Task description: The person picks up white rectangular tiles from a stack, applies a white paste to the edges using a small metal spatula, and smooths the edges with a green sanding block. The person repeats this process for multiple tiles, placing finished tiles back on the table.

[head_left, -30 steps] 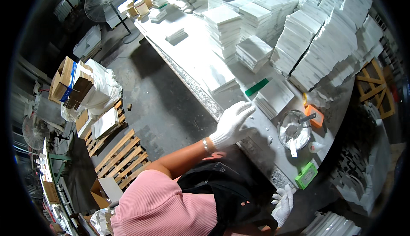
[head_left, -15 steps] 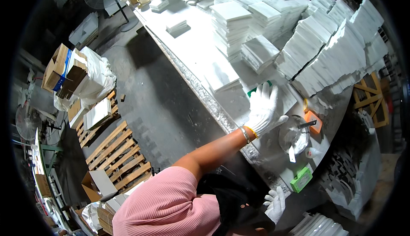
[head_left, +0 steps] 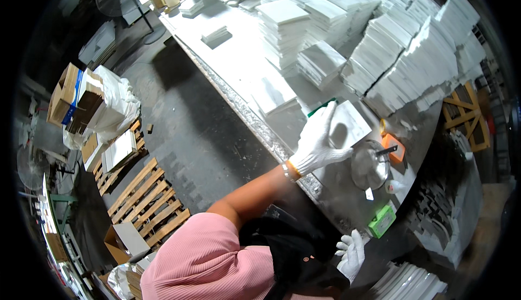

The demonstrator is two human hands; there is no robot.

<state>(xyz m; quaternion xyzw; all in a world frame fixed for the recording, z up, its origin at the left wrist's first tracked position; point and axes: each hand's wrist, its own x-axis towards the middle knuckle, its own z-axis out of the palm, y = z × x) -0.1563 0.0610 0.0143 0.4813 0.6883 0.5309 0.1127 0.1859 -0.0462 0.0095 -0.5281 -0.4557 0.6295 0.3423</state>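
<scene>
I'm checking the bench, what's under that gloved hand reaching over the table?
The left hand lies on a flat white tile on the table. A green-handled tool pokes out behind the fingers; its remainder is covered.

You're in a pink ribbed short-sleeved top with a black apron or bag at the front. White knit gloves on both hands: left hand (head_left: 317,144), right hand (head_left: 351,254). Orange band at left wrist cuff.

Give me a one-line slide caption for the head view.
Gloved left hand rests on a white tile on the long worktable beside tile stacks; right hand hangs low.
</scene>
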